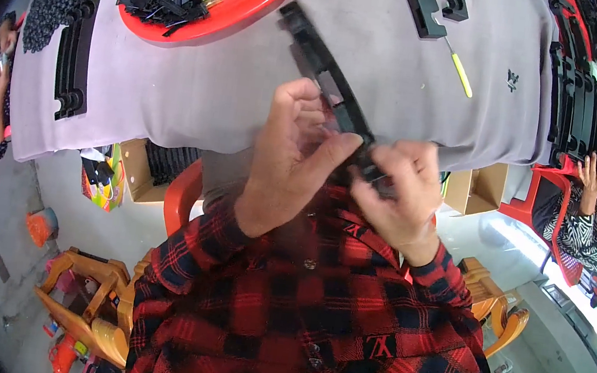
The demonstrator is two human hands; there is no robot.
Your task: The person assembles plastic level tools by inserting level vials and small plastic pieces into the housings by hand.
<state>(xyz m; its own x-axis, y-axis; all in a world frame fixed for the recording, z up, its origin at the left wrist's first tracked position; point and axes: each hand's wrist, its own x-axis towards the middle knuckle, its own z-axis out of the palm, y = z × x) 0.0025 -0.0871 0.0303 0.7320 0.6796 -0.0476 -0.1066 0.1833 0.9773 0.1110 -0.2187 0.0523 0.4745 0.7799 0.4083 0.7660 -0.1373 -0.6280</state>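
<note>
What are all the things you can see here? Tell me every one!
long plastic strip: one, black, slanting over the table edge, held at its near end by both hands
tray: one, red, round, far left on the table, heaped with small black and green parts
table cover: one, grey, spread over the table
screwdriver: one, yellow handle, right of centre on the table
curved plastic pieces: a small stack, black, left end of the table
stacked plastic pieces: many, black, right end of the table
cardboard boxes: two, brown, under the table
chairs: several, orange, on the floor
other people: two, at the left and right edges
left hand: one, gripping the strip
right hand: one, gripping the strip
</note>
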